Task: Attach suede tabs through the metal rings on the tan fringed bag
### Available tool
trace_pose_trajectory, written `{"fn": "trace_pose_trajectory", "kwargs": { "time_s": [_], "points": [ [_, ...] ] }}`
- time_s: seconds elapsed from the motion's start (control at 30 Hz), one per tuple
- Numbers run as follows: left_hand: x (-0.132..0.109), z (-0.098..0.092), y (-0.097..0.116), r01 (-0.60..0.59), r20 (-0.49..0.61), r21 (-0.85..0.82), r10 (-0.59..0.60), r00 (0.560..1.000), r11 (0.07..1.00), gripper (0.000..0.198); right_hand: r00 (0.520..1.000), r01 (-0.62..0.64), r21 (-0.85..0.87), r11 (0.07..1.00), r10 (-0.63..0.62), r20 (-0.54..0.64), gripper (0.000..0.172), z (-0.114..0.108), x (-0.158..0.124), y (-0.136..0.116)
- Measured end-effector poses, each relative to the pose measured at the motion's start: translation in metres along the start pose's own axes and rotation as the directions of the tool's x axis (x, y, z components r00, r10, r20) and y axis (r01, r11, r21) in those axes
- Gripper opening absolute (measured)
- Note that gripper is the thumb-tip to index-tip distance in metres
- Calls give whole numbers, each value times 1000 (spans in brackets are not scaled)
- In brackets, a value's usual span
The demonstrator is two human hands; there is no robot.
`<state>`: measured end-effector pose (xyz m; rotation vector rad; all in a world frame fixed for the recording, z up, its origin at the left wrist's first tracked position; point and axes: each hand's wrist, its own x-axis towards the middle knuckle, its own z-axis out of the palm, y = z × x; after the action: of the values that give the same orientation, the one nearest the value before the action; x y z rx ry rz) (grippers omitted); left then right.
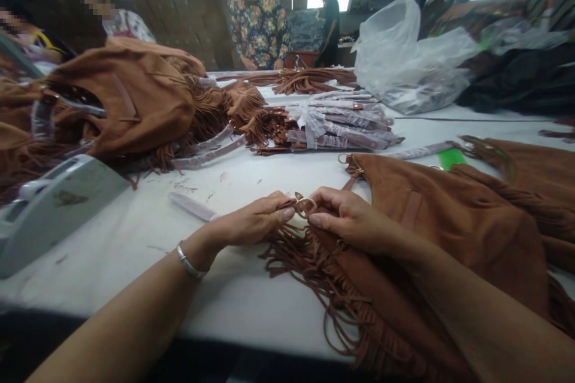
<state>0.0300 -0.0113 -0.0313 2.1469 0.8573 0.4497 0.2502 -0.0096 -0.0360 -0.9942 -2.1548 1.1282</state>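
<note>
My left hand (263, 215) is closed in a pinch on the end of a bag strap, whose wrapped length (191, 206) shows behind that wrist. Between my hands is a gold metal ring (306, 207), gripped on its right side by the thumb and fingers of my right hand (341, 215). A small gold clasp piece sits at the strap's end, against the ring. Below and to the right lies a brown suede bag (453, 209) with long fringe (323, 275). Another gold ring (344, 158) shows at the bag's top corner.
At the left, a pile of brown bags (135, 96) stands behind a grey plastic stand (63, 209). A tied bundle of wrapped straps (332, 122) lies mid-table, with a clear plastic bag (404, 60) behind it. Across the white table (179, 287) stands a person in a floral top (263, 24).
</note>
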Motion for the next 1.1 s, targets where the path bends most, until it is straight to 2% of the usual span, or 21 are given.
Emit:
{"fn": "trace_pose_trajectory", "kwargs": {
  "time_s": [0.07,0.13,0.17,0.23,0.3,0.37,0.43,0.53,0.63,0.7,0.8,0.9,1.0,1.1],
  "points": [
    [-3,-4,-3,48,95,-142,-35,995,989,30,999,29,-31,999,-29,-18,29,1,-1,-1],
    [-5,-4,-6,137,190,-345,-74,979,928,33,999,48,-16,999,-48,-12,34,2,-1,-2],
    [-5,-3,-8,179,209,-433,-95,973,884,34,999,51,-3,999,-51,-6,34,1,-1,-3],
    [-4,-1,-11,218,159,-530,-156,975,819,36,999,43,34,998,-43,-1,32,1,-2,-4],
    [-3,0,-14,225,29,-504,-244,969,834,39,1000,29,68,997,-29,2,32,1,-1,-4],
    [-4,0,-14,238,-100,-405,-302,948,883,42,1000,24,94,995,-24,-3,34,2,-1,-3],
    [-7,-2,-12,232,-152,-348,-298,942,909,43,999,33,103,994,-31,-17,37,3,-1,-2],
    [-12,-4,-7,162,-114,-386,-221,969,908,33,997,62,67,996,-59,-43,40,6,0,-1],
    [-13,-4,-5,141,-120,-405,-205,971,903,30,994,86,-6,996,-86,-65,38,7,-1,-2],
    [-11,-2,-5,170,-102,-408,-229,968,897,31,992,103,-39,994,-105,-68,38,7,-2,-2],
    [-9,1,-7,227,-13,-459,-262,965,859,30,996,85,-41,996,-85,2,41,7,-3,-3],
    [-8,2,-8,282,72,-514,-286,955,810,29,997,68,-169,983,-59,57,31,7,-3,-7],
    [-6,5,-7,311,135,-552,-285,949,774,27,999,38,-312,949,-28,38,28,8,-2,-11],
    [-5,9,-7,336,186,-567,-280,942,752,27,998,-28,-294,955,41,38,33,9,-1,-12]
  ]
}}
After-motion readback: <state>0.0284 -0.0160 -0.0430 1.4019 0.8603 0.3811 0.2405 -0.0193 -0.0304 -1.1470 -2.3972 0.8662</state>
